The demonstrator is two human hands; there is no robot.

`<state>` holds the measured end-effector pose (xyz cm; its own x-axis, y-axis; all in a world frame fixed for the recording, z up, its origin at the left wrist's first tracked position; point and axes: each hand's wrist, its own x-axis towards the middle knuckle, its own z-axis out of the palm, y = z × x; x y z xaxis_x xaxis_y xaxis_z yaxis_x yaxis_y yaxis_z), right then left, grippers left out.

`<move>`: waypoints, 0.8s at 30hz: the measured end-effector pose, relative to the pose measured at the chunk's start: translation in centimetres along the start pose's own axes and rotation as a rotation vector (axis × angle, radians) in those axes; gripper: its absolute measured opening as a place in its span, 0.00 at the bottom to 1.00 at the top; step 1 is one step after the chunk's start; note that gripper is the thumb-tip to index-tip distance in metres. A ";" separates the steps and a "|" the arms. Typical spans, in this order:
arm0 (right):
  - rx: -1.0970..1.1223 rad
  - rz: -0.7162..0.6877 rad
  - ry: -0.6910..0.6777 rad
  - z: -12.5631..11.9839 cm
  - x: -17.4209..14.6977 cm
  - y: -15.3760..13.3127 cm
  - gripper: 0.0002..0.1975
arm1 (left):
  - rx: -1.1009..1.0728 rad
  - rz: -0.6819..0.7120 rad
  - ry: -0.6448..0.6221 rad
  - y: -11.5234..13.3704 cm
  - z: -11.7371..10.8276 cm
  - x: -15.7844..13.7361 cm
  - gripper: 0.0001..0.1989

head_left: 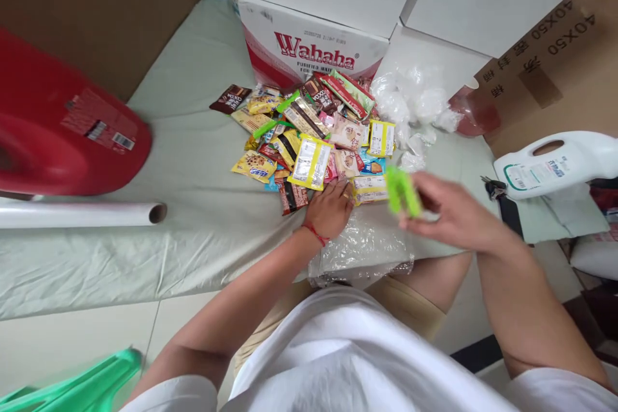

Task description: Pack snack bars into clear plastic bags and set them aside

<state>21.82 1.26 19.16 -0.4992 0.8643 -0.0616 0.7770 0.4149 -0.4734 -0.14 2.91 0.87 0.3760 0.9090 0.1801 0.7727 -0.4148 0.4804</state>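
A heap of small snack packets point(309, 161) in yellow, brown, pink and red lies on the cloth in front of me. At its near edge my left hand point(331, 208) rests palm down with the fingers stretched onto the packets; a red string is round the wrist. To the right, my right hand point(447, 209) is raised and closed on a bright green object point(402, 192), too blurred to name. A yellow-and-white packet point(371, 189) lies just left of it. Under and beside my left hand a clear plastic bag point(367, 241) hangs over the front edge.
Behind the heap stands a Wahaha carton point(318, 45). Crumpled clear bags point(415, 103) lie right of it. A white detergent bottle point(555, 164) lies at right. On the left are a red jug point(62, 122) and a plastic film roll point(82, 214). A green stool point(91, 383) stands below.
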 end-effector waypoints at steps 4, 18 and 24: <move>-0.319 0.034 -0.334 6.0 -0.2 -0.5 0.29 | -0.046 0.007 0.004 -0.8 -0.3 1.2 0.25; -0.406 0.161 -0.365 9.5 2.8 -0.5 0.30 | -0.366 0.041 0.029 -2.8 -1.7 1.7 0.24; -0.325 0.201 -0.259 10.3 2.4 0.9 0.31 | -0.519 -0.031 0.055 -2.7 -2.0 1.7 0.24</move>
<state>17.33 0.75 9.55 -0.3735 0.8543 -0.3616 0.9275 0.3498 -0.1317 -2.63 5.66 1.54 0.3192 0.9270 0.1972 0.4229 -0.3255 0.8457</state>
